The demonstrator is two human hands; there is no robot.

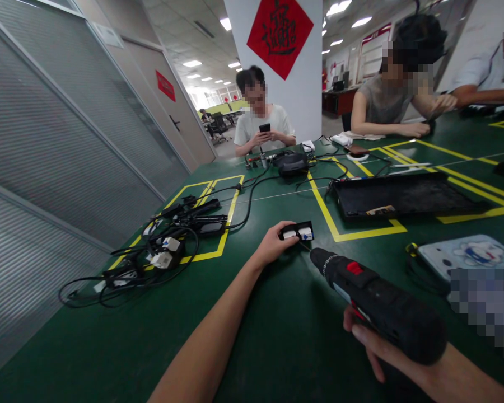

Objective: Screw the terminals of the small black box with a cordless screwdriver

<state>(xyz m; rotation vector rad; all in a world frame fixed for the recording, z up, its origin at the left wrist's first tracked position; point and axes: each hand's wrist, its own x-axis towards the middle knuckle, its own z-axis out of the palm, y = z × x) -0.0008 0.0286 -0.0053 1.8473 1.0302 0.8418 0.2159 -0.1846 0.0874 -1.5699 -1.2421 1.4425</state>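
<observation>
In the middle of the green table (277, 330), my left hand (275, 244) is closed around one end of a small black rectangular case (309, 225) with white pieces inside. What the case is, I cannot make out. My right hand (373, 341) grips a black cordless drill (373, 291) with a red switch on top; its handle is mostly hidden below the body. The drill points toward the case, and its thin bit reaches close to the case's lower edge. Whether the bit touches it is too small to tell.
Tangled black cables and adapters (172, 235) lie at the left. A black tray (411, 193) sits at the right rear, with a light blue cartoon-printed case (470, 254) nearer. A black device (292, 162) with cables is at the back. Several people sit around the table.
</observation>
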